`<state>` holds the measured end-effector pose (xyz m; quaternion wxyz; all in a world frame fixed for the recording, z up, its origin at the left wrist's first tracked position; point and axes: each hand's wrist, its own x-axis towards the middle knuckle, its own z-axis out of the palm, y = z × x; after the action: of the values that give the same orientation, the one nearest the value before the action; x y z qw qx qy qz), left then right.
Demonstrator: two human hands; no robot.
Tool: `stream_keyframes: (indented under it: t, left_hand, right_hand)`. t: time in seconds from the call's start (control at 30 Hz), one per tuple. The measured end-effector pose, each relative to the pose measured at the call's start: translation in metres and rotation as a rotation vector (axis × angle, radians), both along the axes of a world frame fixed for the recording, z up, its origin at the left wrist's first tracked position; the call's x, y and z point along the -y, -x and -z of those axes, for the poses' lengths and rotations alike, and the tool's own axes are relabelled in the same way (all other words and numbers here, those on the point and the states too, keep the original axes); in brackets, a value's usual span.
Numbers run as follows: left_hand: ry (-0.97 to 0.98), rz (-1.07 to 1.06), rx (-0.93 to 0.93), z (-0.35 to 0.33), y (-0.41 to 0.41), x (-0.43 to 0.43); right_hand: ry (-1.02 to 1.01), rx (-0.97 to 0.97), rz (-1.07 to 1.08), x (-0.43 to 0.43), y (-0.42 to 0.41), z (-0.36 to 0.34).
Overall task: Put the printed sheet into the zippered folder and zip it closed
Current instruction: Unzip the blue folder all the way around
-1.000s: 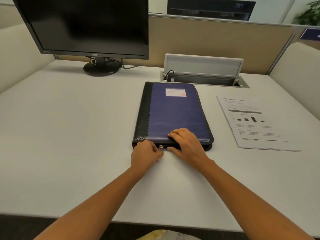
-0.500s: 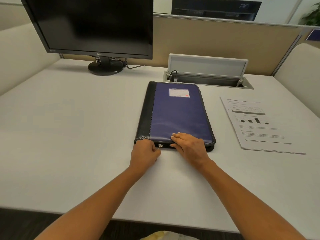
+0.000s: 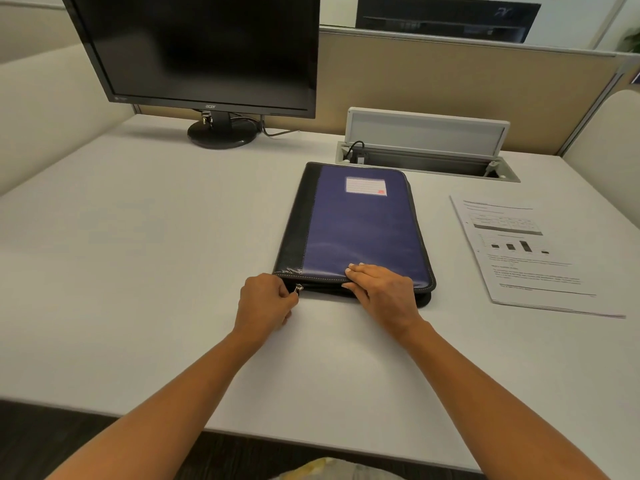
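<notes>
White and almost bare, the table (image 3: 138, 258) fills an office cubicle with a tan partition behind it, a dark monitor (image 3: 204, 50) at the far left and an open cable hatch (image 3: 427, 147) at the back edge.

From the head camera — the only view — the zippered folder (image 3: 360, 226) lies flat near the middle of the table, purple cover up, its black spine to the left and its near edge toward the person. The printed sheet (image 3: 530, 251) lies flat on the table to the right of the folder, apart from it and touched by neither hand.

The left hand (image 3: 265, 299) is clenched around the zipper pull (image 3: 298, 289) at the folder's near left corner. The right hand (image 3: 381, 289) is spread flat, fingers pressing on the cover's near edge — holding it down, not gripping anything.

Against the pictures from a second and half a second ago, the pull sat further right along the near edge, close beside the right hand's fingers; now it is at the corner by the spine, and the left hand has travelled left with it. The right hand keeps its place, and the sheet has not shifted on the table.

I read that as the zipper being run open toward the spine, with the near edge freed or nearly so. The task is therefore early: the folder is not yet opened, the sheet is not yet inside, and the closing zip is yet to come.
</notes>
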<state>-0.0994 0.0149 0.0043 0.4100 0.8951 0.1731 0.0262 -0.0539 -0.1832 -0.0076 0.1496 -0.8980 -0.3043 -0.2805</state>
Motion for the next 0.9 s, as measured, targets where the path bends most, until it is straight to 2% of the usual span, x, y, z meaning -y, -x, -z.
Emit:
stream_keyframes:
  t: [0.3, 0.6, 0.9]
  left_hand:
    - [0.026, -0.057, 0.010, 0.004, 0.003, -0.006]
    - [0.068, -0.067, 0.051, 0.011, 0.006, -0.012]
    - [-0.106, -0.026, -0.028, 0.010, 0.000, -0.012]
  right_hand:
    - [-0.032, 0.047, -0.002, -0.006, 0.001, 0.001]
    - [-0.044, -0.017, 0.004, 0.012, -0.006, 0.003]
    - [-0.051, -0.061, 0.009, 0.020, -0.010, 0.006]
